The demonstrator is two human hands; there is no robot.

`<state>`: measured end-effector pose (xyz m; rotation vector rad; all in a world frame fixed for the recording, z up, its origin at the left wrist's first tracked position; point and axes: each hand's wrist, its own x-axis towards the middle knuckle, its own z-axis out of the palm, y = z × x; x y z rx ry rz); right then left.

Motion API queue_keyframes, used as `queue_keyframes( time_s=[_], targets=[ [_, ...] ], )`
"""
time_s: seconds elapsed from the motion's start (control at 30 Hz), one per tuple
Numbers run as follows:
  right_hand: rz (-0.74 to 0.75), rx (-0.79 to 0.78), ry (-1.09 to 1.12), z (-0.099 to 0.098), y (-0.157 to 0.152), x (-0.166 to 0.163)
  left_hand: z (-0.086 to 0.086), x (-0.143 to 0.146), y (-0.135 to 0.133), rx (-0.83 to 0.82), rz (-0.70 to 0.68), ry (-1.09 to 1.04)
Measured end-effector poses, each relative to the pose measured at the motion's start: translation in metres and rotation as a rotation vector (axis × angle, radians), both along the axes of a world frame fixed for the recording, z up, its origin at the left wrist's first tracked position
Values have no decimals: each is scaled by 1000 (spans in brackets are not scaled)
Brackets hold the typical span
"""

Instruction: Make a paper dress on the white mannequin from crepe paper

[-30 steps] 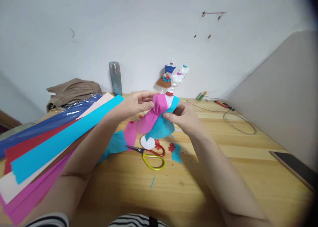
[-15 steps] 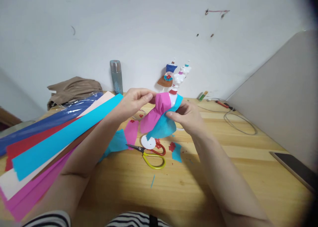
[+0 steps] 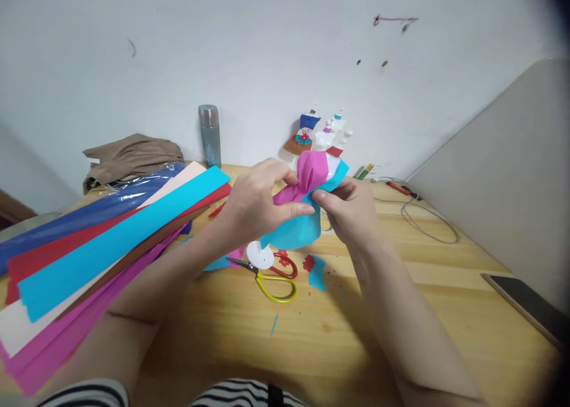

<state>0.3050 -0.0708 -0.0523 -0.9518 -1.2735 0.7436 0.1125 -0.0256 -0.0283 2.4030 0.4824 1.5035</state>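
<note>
A small white mannequin [image 3: 332,165] with a red neck band is held above the table, tilted to the right. Pink crepe paper [image 3: 313,168] and turquoise crepe paper [image 3: 294,230] wrap its front. My left hand [image 3: 256,202] is closed on the gathered pink paper, its thumb lying over the turquoise piece. With thumb and bent fingers, my right hand [image 3: 351,211] pinches the turquoise paper at the mannequin's side; its fingertips behind are hidden. Beneath, the mannequin's round white base [image 3: 260,256] shows beside scissors [image 3: 276,288] with one red and one yellow handle.
Long crepe paper strips [image 3: 120,240] lie at left, near a brown cloth [image 3: 133,157] and a flask [image 3: 209,135]. Small dressed mannequins [image 3: 307,133] stand at the wall. A turquoise scrap [image 3: 317,274], cable [image 3: 430,232] and phone [image 3: 528,306] are at right.
The mannequin has tilted further right and risen slightly. My left hand has moved right and down from the upper edge of the pink paper, gathering it; my right hand has shifted slightly right.
</note>
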Motion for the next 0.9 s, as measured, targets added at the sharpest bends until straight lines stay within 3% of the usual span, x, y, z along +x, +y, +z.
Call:
queue_keyframes(
  time_s=[0.2,0.37,0.6,0.73,0.9],
  targets=[
    [-72,-19,40,8,-7,-7,-8,4,-4,169,169,63],
    [-114,-46,35,10,-9,-9,-12,6,-5,451,269,121],
    [-160,-63,22,13,-8,-11,-10,8,-5,683,330,265],
    [-165,-56,19,13,-7,-8,-6,5,-2,666,207,260],
    [-166,-71,18,13,-7,-8,-5,0,4,418,39,175]
  ],
)
